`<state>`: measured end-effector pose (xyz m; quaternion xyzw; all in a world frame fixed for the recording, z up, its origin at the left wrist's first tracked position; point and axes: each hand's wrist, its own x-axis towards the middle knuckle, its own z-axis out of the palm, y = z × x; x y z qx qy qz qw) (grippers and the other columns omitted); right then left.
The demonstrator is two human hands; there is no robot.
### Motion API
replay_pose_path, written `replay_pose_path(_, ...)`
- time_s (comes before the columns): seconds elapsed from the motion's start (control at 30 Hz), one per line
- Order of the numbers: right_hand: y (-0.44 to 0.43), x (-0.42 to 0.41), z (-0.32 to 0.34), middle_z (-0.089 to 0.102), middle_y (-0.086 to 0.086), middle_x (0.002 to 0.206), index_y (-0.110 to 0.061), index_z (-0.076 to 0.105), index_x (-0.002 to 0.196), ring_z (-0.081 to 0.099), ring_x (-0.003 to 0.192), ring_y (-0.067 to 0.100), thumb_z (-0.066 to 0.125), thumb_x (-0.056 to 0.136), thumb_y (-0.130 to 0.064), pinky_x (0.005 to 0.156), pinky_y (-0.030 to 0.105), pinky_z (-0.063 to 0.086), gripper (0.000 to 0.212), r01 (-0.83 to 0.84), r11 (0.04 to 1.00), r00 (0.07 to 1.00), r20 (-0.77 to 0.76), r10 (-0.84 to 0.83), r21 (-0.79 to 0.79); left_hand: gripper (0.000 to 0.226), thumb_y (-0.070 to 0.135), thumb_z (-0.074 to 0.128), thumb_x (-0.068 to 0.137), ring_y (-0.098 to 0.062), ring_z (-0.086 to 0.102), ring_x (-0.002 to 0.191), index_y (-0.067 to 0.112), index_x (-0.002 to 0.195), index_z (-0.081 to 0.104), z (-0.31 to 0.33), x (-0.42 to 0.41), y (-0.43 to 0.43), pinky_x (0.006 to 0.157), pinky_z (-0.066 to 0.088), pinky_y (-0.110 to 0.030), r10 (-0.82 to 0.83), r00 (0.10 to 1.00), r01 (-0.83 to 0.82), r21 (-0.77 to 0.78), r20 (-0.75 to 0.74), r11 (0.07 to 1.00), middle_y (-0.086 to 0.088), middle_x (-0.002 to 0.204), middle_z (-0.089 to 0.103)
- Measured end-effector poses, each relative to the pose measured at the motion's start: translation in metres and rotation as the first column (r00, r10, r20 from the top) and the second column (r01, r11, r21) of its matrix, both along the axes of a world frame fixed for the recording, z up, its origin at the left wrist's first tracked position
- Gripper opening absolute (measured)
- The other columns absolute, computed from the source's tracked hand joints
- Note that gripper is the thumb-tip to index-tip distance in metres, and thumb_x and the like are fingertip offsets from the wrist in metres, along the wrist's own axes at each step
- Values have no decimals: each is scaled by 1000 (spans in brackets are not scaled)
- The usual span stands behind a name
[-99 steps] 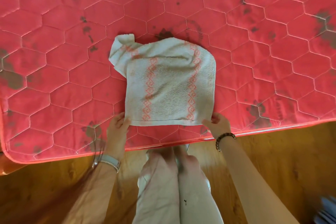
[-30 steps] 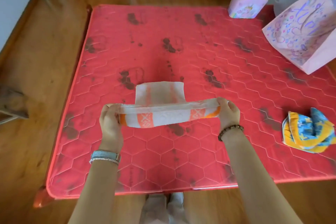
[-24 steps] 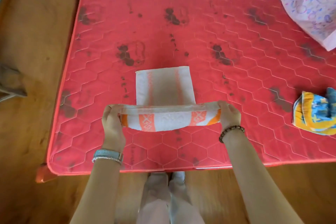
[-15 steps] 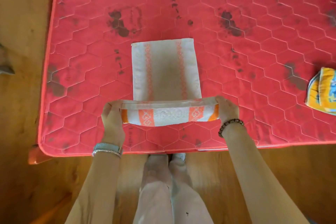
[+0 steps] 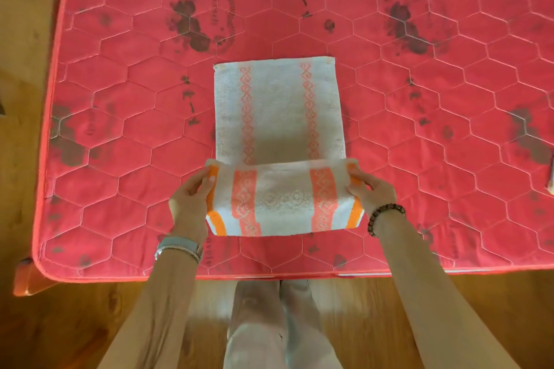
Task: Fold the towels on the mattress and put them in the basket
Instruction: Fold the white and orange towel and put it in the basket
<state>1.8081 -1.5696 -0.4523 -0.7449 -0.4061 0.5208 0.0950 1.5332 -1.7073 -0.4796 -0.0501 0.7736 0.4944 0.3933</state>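
While my left hand (image 5: 192, 204) pinches the left end of the towel (image 5: 278, 117), thumb over the lifted near flap, the rest of it lies flat mid-mattress (image 5: 120, 99), toward the near edge, and my right hand (image 5: 370, 189) pinches the flap's right end likewise. If either pinch slackens, or I carry the two ends forward unevenly, I judge the flap would sag or land askew, leaving edges and orange stripes mismatched. I count one towel, two hands on it, one mattress and no basket in view; a pale sliver (image 5: 552, 180) at the mattress's right edge is too cut off to name.
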Motion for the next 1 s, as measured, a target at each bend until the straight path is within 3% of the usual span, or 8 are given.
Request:
replay_pose_path(0.1, 13, -7, -15, 62, 6, 124, -18, 67, 123, 57, 86, 12, 64, 85, 2, 74, 16, 46, 42, 76, 997, 997, -35, -76, 4, 31, 0, 68, 90, -11, 66, 91, 12, 119, 69, -18, -6, 9, 95, 54, -30, -2, 1000, 2, 21, 9, 1000, 4, 99, 71)
replay_pose_path(0.2, 26, -9, -24, 59, 5, 119, -18, 65, 126, 54, 93, 15, 61, 87, 8, 58, 1, 42, 47, 81, 997, 995, -59, -82, -20, 38, -3, 64, 92, -5, 67, 80, 19, 122, 67, -32, -10, 17, 84, 57, -28, -45, 998, 44, 50, 35, 998, 15, 90, 74)
replay_pose_path(0.3, 38, -11, -34, 57, 9, 126, -21, 62, 130, 59, 99, 24, 58, 86, 11, 51, -3, 38, 54, 112, 993, 991, -68, -115, -41, 51, -11, 56, 92, -12, 62, 79, 21, 130, 62, -45, -13, 22, 76, 55, -30, -139, 988, 136, 50, 66, 989, 20, 81, 75)
replay_pose_path(0.53, 56, -19, -50, 45, 3, 145, -23, 56, 136, 46, 74, -1, 51, 86, 17, 48, 0, 38, 65, -16, 999, 1000, -25, 15, -39, 70, -16, 52, 87, -26, 54, 94, 31, 138, 56, -73, -17, 33, 96, 48, -57, -249, 967, 247, 31, 51, 968, -4, 101, 65)
replay_pose_path(0.73, 62, -22, -65, 47, 2, 146, -25, 57, 135, 54, 120, 31, 54, 85, 16, 54, 2, 45, 65, -73, 997, 997, 18, 73, -22, 71, -17, 52, 85, -27, 55, 92, 30, 139, 56, -85, -18, 42, 89, 48, -50, -191, 980, 189, 37, 62, 981, -9, 105, 65)
replay_pose_path(0.83, 62, -27, -72, 44, -1, 150, -30, 55, 136, 53, 123, 31, 51, 86, 17, 87, 29, 50, 69, -127, 992, 991, 36, 127, -10, 73, -17, 53, 82, -26, 57, 89, 34, 134, 60, -91, -22, 42, 81, 49, -44, -181, 983, 181, 6, 42, 983, -6, 101, 65)
replay_pose_path(0.9, 60, -27, -79, 42, -1, 151, -32, 54, 137, 54, 121, 35, 50, 86, 18, 92, 37, 50, 72, -142, 990, 990, 21, 143, -18, 69, -17, 52, 82, -22, 62, 91, 27, 135, 60, -92, -24, 41, 80, 53, -36, -179, 983, 178, 33, 43, 983, 0, 104, 68)
replay_pose_path(1.0, 59, -24, -84, 44, -2, 148, -31, 54, 137, 56, 119, 22, 52, 85, 16, 86, 18, 44, 70, -117, 993, 993, -20, 117, -28, 56, -18, 48, 87, -10, 68, 93, 17, 129, 60, -88, -22, 39, 74, 56, -22, -152, 985, 142, 114, 81, 983, 7, 109, 70)
